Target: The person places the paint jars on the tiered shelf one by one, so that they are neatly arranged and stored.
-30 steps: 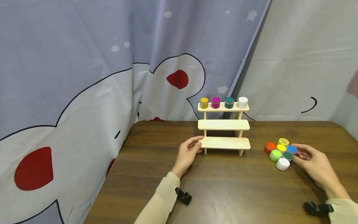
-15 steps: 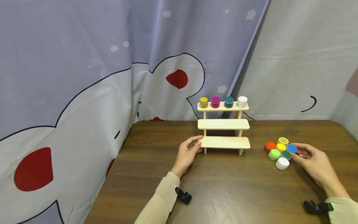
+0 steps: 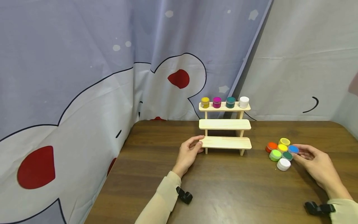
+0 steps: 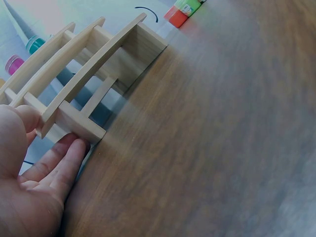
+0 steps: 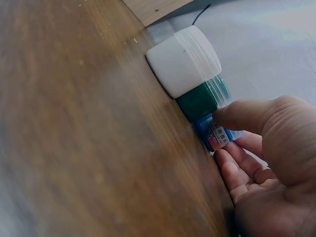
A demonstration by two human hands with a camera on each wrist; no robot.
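Note:
A three-tier wooden display shelf (image 3: 225, 124) stands on the table. My left hand (image 3: 187, 155) holds the left end of its lowest tier; in the left wrist view the thumb lies at the tier's edge and the fingers (image 4: 69, 165) touch the side leg. To the right, my right hand (image 3: 318, 165) pinches a blue paint jar (image 3: 293, 149) at the edge of a cluster. That jar's label (image 5: 216, 132) shows between thumb and fingers in the right wrist view. A dark green jar (image 3: 287, 156) and a white jar (image 3: 283, 164) sit beside it.
Ochre (image 3: 205, 102), magenta (image 3: 217, 102), teal (image 3: 230, 102) and white (image 3: 244, 102) jars line the top tier. Red (image 3: 271, 147), light green (image 3: 275, 155) and two yellow jars (image 3: 284, 142) complete the cluster. A printed curtain (image 3: 92, 77) hangs behind the wooden table (image 3: 223, 193).

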